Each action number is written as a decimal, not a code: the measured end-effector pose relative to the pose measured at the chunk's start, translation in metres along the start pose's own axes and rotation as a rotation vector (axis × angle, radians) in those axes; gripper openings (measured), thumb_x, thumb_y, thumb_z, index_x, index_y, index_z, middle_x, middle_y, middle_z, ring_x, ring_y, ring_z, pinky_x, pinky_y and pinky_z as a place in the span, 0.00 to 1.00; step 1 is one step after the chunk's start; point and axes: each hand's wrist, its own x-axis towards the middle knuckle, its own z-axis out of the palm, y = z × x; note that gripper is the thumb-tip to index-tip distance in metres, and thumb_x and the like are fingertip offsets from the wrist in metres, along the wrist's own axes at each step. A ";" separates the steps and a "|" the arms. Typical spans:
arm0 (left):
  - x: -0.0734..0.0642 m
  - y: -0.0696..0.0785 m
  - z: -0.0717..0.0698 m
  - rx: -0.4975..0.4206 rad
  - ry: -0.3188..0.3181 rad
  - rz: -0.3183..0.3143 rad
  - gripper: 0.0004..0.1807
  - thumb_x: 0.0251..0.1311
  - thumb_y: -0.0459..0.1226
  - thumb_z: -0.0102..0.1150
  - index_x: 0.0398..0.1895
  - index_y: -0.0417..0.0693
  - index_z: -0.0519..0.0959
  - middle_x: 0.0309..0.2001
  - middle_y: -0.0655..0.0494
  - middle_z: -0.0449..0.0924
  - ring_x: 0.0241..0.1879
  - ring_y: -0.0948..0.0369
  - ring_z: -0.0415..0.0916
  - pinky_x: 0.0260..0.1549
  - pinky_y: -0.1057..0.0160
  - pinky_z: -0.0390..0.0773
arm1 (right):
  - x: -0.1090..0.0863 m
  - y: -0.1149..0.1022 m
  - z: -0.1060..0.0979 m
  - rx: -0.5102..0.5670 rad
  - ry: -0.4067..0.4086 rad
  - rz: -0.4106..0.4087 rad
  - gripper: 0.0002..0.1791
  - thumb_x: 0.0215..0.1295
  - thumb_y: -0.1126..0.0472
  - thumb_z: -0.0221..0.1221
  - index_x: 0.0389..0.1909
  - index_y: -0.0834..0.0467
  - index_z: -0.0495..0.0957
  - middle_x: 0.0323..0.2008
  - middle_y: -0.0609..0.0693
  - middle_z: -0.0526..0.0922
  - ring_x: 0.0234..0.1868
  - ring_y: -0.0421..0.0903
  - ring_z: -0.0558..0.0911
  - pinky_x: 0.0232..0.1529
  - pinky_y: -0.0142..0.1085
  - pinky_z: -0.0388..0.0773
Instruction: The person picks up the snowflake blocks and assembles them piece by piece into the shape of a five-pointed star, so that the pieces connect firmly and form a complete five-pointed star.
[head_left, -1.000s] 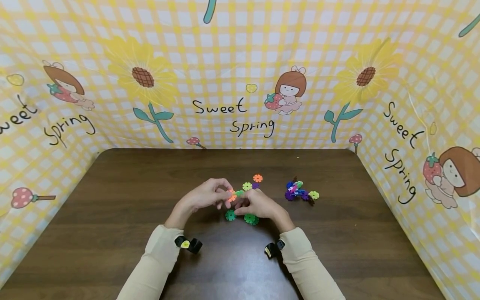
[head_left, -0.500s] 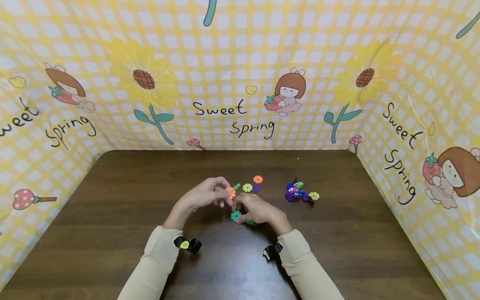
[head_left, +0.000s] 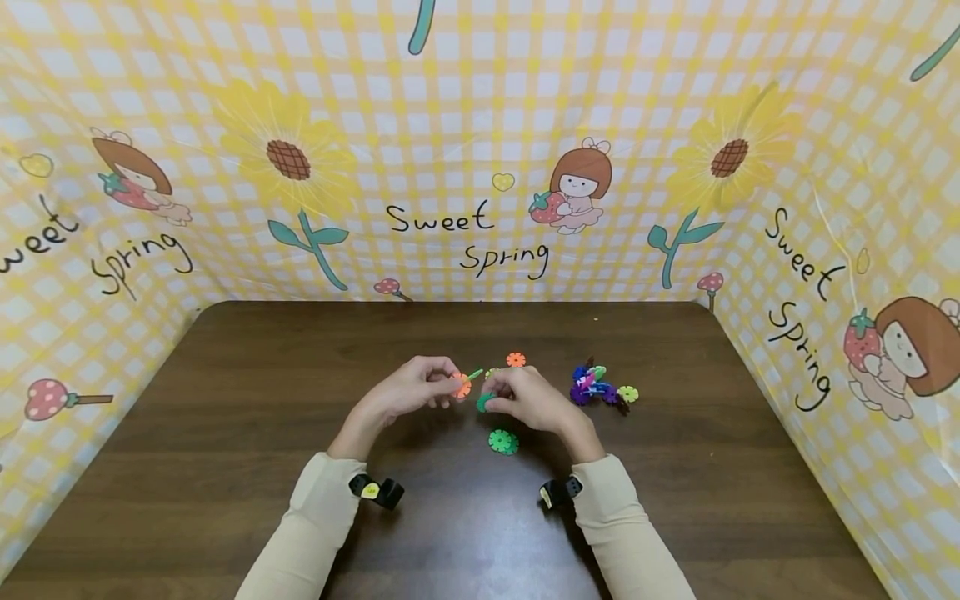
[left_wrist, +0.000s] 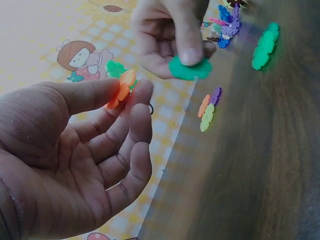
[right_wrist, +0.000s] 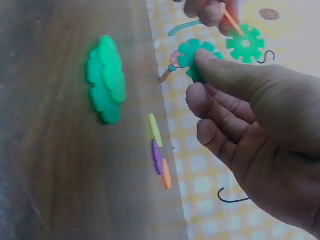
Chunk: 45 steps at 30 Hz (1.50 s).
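My left hand (head_left: 412, 388) pinches an orange notched disc (head_left: 462, 385) between thumb and fingertips. Joined to that disc at an angle is a green notched disc (right_wrist: 245, 43), seen edge-on in the head view. Close by on the right, my right hand (head_left: 531, 400) pinches a teal-green notched disc (right_wrist: 192, 54) under its thumb. The two hands are apart, both raised over the table. Below the right hand, two overlapping green discs (head_left: 502, 442) lie on the wood.
Behind the right hand lie an orange disc (head_left: 516, 359), a yellow-green disc (right_wrist: 155, 130) and a purple disc (right_wrist: 157, 157). Farther right sits a cluster of joined discs (head_left: 596, 386) in several colours. A checked cloth (head_left: 450, 150) stands around the brown table (head_left: 300, 333).
My right hand has let go of the joined pieces, picked the teal-green disc off the table and lifted it. My left hand still holds the orange disc in nearly the same place.
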 end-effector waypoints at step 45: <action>0.005 0.007 0.017 -0.082 0.051 -0.060 0.11 0.72 0.35 0.56 0.31 0.38 0.77 0.28 0.45 0.87 0.14 0.63 0.69 0.20 0.66 0.68 | 0.003 -0.010 -0.003 -0.121 0.259 -0.168 0.11 0.63 0.65 0.68 0.24 0.54 0.77 0.24 0.42 0.78 0.25 0.35 0.73 0.26 0.29 0.74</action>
